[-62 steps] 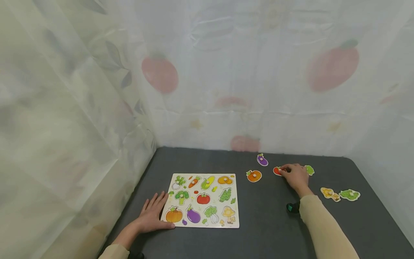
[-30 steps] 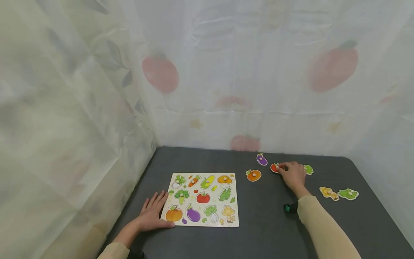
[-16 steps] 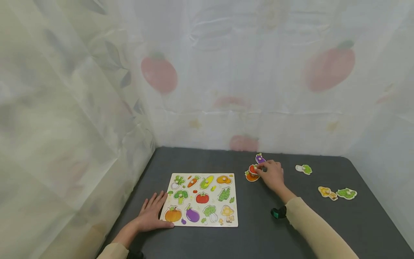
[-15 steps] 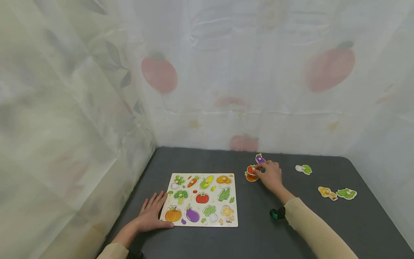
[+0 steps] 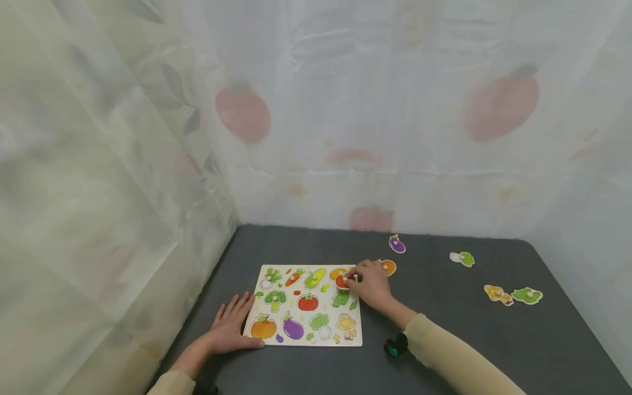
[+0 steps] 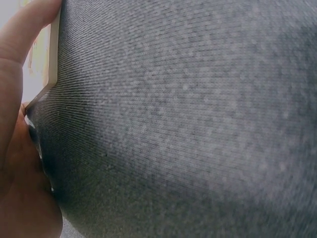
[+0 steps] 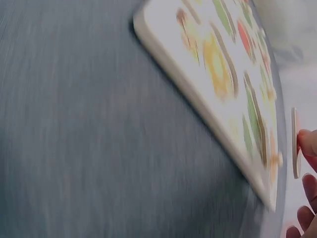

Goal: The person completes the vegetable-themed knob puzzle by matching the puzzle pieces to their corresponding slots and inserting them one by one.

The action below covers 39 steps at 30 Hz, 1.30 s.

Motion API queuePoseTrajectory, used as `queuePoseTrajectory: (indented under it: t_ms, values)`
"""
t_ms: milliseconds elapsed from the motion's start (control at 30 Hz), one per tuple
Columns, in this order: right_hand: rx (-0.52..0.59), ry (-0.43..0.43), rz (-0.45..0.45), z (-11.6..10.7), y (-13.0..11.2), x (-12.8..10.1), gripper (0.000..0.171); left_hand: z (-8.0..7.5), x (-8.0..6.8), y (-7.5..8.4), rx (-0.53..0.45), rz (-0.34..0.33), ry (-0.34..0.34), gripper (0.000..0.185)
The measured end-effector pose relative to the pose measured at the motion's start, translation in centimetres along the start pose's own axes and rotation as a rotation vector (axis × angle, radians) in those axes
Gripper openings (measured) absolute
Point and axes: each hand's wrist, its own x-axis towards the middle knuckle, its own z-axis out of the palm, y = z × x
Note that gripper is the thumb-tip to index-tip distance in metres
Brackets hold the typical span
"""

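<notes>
Right hand (image 5: 371,285) pinches the red tomato piece (image 5: 342,281) by its knob over the puzzle board's (image 5: 306,304) upper right — carry step, piece not seated. Next move likely calls for lining it up over the matching tomato cutout. Left hand (image 5: 232,328) lies flat, fingers straight, against the board's left edge on the worktop (image 5: 444,340).

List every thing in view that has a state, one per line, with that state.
Right hand: pinches the red piece.
Red piece: held over the puzzle board's far right part, not seated.
Left hand: flat on the table, at the board's near left edge.
Puzzle board: lies flat.
Orange piece, eggplant piece: loose on the table.
</notes>
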Motion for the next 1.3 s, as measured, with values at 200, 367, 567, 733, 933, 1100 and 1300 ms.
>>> queuePoseTrajectory:
  t_ms: [200, 367, 567, 733, 933, 1100, 1300]
  values:
    - [0.014, -0.035, -0.015, 2.2, -2.4, -0.5, 0.011, 0.0, -0.1, 0.3, -0.009, -0.004, -0.006, 0.131]
    - [0.032, -0.052, -0.024, 3.9, -3.6, -0.9, 0.011, -0.2, -0.1, 0.4, -0.014, -0.011, -0.014, 0.13]
    - [0.03, -0.069, -0.021, 5.4, -4.9, -1.3, 0.01, -0.4, -0.1, 0.2, -0.023, -0.016, -0.026, 0.13]
    - [0.026, -0.072, -0.035, 6.2, -5.4, -1.4, 0.01, -0.4, -0.1, 0.1, -0.022, -0.007, -0.019, 0.13]
    - [0.029, -0.076, -0.029, 6.8, -6.0, -1.4, 0.011, -0.2, -0.1, -0.1, -0.012, -0.003, -0.011, 0.13]
    - [0.017, -0.1, -0.018, 7.2, -6.4, -1.4, 0.011, -0.1, 0.0, -0.3, -0.005, -0.002, -0.011, 0.131]
    - [0.005, -0.1, -0.019, 7.4, -6.7, -1.4, 0.011, -0.1, 0.1, -0.3, -0.008, 0.006, -0.009, 0.131]
